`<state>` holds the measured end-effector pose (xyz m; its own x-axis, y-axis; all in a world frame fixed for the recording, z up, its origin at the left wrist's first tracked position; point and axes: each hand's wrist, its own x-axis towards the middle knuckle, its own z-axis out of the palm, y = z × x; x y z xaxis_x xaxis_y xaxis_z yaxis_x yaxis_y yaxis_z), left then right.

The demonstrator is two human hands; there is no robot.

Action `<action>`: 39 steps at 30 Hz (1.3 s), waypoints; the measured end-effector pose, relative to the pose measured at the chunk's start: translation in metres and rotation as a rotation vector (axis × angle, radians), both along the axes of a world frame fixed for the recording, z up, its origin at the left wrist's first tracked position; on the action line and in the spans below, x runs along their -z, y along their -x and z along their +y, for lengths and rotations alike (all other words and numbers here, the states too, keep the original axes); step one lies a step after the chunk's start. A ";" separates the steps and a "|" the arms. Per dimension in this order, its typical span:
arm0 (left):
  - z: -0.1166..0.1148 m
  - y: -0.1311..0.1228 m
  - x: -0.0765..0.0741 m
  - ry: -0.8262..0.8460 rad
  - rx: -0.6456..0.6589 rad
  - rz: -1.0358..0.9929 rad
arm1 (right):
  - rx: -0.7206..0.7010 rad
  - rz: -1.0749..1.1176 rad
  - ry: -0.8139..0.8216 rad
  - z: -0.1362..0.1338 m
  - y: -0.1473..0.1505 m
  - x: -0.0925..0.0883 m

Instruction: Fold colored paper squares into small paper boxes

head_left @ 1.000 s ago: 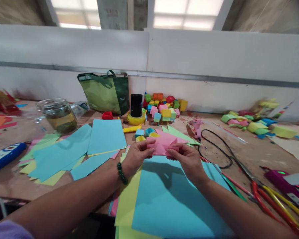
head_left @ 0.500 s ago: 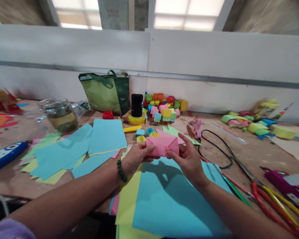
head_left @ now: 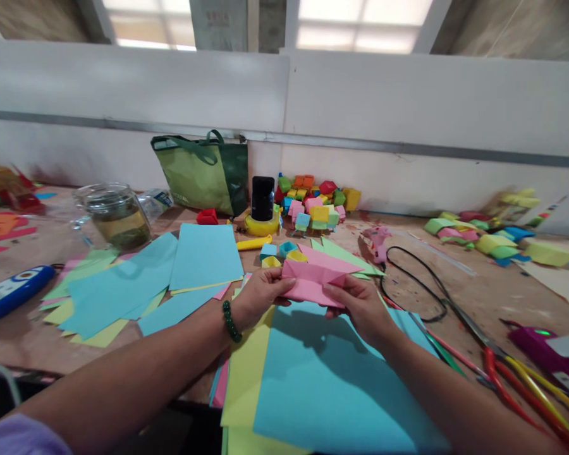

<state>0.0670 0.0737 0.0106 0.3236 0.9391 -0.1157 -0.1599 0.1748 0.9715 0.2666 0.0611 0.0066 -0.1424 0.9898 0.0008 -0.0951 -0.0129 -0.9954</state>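
Observation:
A folded piece of pink paper is held between both hands, above a large blue sheet on a stack of coloured paper. My left hand, with a green bead bracelet at the wrist, pinches its left end, thumb on top. My right hand pinches the lower right corner with the thumb in front; its other fingertips are partly hidden behind the paper. The paper's upper flap stands open from the front part. Just beyond lie small folded paper boxes, one blue and one yellow.
Blue sheets and a glass mug are on the left. A phone stands before a green bag. Coloured paper cubes sit at the back. Scissors and a pink glue gun lie right.
My right hand has moved down and closed its fingers on the paper's lower right corner. The pink paper's upper flap has opened out, spreading to the right.

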 end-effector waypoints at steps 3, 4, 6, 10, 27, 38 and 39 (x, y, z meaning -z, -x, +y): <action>0.001 0.002 0.000 0.026 0.053 -0.029 | 0.018 0.069 0.028 0.001 -0.002 -0.001; 0.001 0.003 -0.001 0.031 0.063 -0.040 | 0.020 0.084 0.047 0.001 -0.002 -0.002; 0.001 0.003 -0.003 0.045 0.066 -0.067 | 0.005 0.104 0.081 0.001 -0.004 -0.004; 0.003 0.004 -0.005 0.112 0.037 -0.103 | -0.062 0.098 0.087 -0.001 -0.005 -0.007; -0.001 -0.003 -0.006 0.257 -0.029 -0.237 | -0.020 -0.105 -0.125 -0.008 0.006 0.010; -0.003 -0.002 -0.004 0.072 -0.073 -0.075 | -0.181 -0.471 -0.561 -0.015 0.003 0.013; -0.003 -0.001 -0.004 0.039 -0.077 -0.049 | -0.201 -0.509 -0.581 -0.016 0.003 0.011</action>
